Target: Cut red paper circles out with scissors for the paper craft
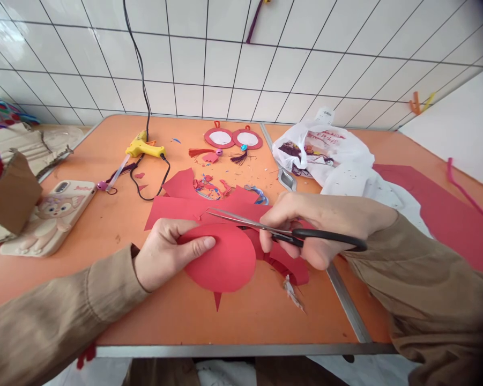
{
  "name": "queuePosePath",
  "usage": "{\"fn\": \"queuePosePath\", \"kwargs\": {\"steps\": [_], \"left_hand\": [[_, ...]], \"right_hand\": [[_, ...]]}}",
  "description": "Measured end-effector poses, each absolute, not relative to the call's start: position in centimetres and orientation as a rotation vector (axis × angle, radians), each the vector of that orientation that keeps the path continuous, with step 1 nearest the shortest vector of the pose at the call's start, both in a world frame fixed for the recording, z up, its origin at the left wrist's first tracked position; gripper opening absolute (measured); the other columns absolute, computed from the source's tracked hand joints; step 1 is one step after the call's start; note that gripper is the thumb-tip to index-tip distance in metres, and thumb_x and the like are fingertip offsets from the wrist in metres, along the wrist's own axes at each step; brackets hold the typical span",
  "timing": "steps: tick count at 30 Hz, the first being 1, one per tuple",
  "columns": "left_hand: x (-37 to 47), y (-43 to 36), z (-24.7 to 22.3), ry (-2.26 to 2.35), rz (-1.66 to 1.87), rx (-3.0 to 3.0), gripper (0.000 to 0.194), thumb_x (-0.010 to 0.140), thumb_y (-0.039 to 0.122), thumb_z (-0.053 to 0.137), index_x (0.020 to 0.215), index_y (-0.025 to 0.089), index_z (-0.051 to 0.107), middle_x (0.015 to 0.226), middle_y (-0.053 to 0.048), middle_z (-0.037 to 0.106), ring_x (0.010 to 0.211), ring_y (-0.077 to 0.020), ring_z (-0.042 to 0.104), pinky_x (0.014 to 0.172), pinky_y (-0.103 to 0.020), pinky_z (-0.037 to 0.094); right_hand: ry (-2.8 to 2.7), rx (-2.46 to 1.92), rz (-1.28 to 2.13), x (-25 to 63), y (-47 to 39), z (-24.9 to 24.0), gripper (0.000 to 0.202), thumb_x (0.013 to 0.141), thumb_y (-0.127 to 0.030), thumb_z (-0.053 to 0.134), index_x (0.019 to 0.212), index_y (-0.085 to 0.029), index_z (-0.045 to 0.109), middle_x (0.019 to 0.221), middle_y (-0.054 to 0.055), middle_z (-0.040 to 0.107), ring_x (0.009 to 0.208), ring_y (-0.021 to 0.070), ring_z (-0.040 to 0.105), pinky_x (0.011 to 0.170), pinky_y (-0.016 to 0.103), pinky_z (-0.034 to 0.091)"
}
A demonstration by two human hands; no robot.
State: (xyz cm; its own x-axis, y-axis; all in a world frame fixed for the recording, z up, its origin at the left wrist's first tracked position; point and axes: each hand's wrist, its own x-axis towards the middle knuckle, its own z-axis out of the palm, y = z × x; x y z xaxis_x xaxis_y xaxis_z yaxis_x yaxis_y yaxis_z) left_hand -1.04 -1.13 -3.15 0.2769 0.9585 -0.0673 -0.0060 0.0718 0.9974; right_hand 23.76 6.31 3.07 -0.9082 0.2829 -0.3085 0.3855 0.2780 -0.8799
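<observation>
My left hand (171,252) pinches the left edge of a rounded red paper piece (225,262), its thumb lying on top. My right hand (309,225) is closed round the black handles of a pair of scissors (241,220). The thin blades point left, above the upper edge of the rounded piece, and look slightly parted. Beneath and behind the hands lie more red paper pieces (185,206) with angular edges. A curved red strip (297,272) rests below the scissors, partly hidden.
A yellow glue gun (145,149) with a black cord lies at the back left, near a phone in a cartoon case (52,217) and a cardboard box (12,198). Two red-rimmed round ornaments (220,138) and a white plastic bag (346,150) are at the back.
</observation>
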Motion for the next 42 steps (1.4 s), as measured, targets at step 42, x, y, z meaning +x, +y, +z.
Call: {"fn": "queuePosePath", "kwargs": {"steps": [42], "left_hand": [[-0.9, -1.7, -2.7, 0.792, 0.74, 0.774, 0.014, 0.073, 0.029, 0.078, 0.078, 0.016, 0.078, 0.069, -0.004, 0.076, 0.058, -0.015, 0.068, 0.052, -0.021, 0.055]], "right_hand": [[2.483, 0.542, -1.925, 22.1, 5.9, 0.8, 0.056, 0.07, -0.065, 0.069, 0.069, -0.011, 0.053, 0.058, -0.004, 0.043, 0.051, 0.0066, 0.036, 0.044, 0.019, 0.03]]}}
